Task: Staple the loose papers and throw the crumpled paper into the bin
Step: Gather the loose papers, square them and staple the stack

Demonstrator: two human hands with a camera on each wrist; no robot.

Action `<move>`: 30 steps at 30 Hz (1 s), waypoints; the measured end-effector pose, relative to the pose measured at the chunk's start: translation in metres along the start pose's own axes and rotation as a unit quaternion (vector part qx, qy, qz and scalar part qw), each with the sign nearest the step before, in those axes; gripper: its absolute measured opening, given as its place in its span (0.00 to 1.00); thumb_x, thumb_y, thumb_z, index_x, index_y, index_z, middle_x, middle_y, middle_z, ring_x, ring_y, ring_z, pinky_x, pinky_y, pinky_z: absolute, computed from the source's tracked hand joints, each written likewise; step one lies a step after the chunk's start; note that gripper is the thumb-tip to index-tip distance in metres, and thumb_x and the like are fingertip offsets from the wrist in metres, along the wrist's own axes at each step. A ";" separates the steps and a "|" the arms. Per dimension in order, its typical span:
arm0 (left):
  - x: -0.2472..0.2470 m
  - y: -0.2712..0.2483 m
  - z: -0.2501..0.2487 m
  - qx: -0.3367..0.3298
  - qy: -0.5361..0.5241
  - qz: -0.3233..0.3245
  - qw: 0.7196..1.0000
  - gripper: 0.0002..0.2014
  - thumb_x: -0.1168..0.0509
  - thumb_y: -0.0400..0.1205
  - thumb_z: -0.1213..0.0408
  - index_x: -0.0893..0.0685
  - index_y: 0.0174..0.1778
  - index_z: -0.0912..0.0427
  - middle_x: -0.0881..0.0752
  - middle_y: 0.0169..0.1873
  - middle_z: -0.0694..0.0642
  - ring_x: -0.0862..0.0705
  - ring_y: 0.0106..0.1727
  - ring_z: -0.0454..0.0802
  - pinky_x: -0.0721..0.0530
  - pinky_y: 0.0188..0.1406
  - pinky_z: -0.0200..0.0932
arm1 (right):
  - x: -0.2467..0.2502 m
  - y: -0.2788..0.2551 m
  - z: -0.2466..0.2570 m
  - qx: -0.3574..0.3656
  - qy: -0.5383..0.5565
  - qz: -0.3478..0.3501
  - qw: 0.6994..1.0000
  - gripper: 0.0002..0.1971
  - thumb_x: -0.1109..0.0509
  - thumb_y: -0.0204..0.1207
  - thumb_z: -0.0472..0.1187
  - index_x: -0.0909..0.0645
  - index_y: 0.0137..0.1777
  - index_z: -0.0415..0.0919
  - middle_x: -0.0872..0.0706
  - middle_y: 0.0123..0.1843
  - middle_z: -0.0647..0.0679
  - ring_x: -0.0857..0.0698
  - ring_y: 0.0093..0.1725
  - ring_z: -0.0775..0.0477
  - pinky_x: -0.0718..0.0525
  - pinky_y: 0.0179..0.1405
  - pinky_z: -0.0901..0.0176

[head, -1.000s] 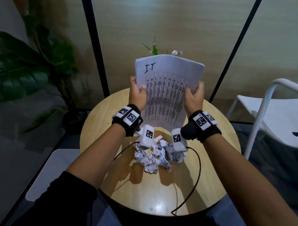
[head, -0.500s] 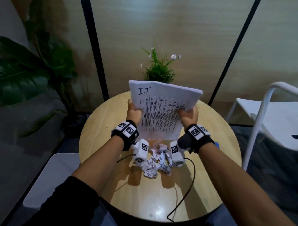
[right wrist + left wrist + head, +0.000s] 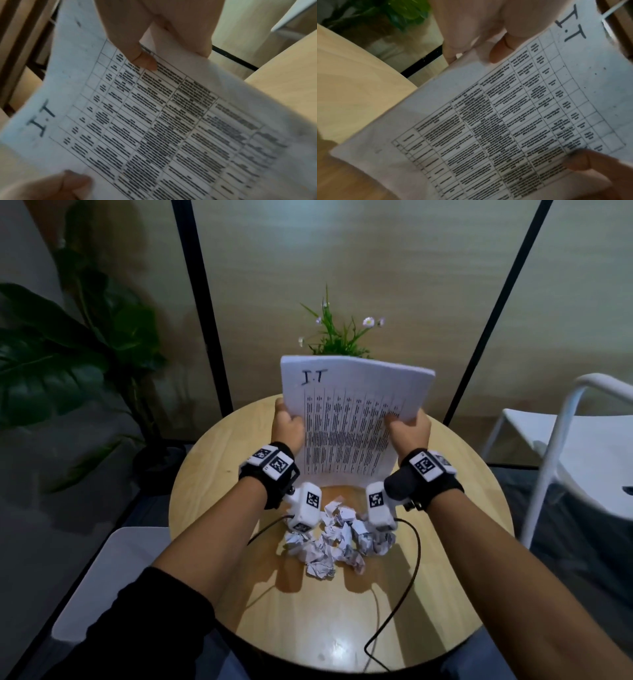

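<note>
Papers (image 3: pixel 349 419) marked "I.T" are standing up on their bottom edge on the round wooden table (image 3: pixel 212 484), a bit bent. The left hand (image 3: pixel 289 426) is pinching their left side and the right hand (image 3: pixel 407 428) is pinching their right side. Crumpled paper (image 3: pixel 337 542) is lying in a pile near the person, just below the wrists.
</note>
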State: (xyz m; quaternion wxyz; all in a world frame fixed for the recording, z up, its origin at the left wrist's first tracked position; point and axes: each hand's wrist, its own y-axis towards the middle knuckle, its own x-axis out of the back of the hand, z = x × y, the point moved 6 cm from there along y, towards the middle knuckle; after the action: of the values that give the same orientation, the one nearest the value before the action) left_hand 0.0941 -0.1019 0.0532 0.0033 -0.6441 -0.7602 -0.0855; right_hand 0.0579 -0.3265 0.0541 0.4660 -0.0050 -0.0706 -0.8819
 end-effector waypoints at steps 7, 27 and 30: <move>0.000 -0.001 0.022 0.042 0.016 0.035 0.998 0.14 0.47 0.83 0.77 0.35 0.63 0.63 0.23 0.54 0.59 0.23 0.53 0.51 0.26 0.52 0.42 | -0.009 -0.011 -0.014 -0.020 -0.031 0.055 0.998 0.14 0.30 0.71 0.27 0.19 0.57 0.29 0.13 0.52 0.36 0.15 0.50 0.40 0.15 0.58 0.39; 0.011 0.021 -0.040 -0.029 -0.073 0.073 0.994 0.14 0.42 0.81 0.79 0.32 0.57 0.58 0.19 0.50 0.56 0.20 0.55 0.54 0.20 0.63 0.55 | -0.006 0.005 0.039 0.036 0.034 0.041 0.998 0.12 0.32 0.71 0.26 0.21 0.54 0.37 0.16 0.43 0.45 0.17 0.41 0.49 0.17 0.39 0.59; 0.013 0.018 -0.044 -0.037 -0.091 0.071 0.993 0.16 0.43 0.80 0.82 0.29 0.51 0.54 0.19 0.46 0.52 0.19 0.48 0.48 0.20 0.54 0.46 | -0.002 0.005 0.041 0.049 0.048 0.032 0.997 0.11 0.33 0.72 0.27 0.23 0.51 0.39 0.16 0.40 0.48 0.18 0.38 0.54 0.18 0.38 0.62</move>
State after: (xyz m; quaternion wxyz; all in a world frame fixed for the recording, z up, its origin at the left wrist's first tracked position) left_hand 0.1045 -0.0928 0.1006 -0.0835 -0.7010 -0.7062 -0.0538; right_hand 0.0608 -0.3223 0.0956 0.4966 0.0582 -0.0913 -0.8612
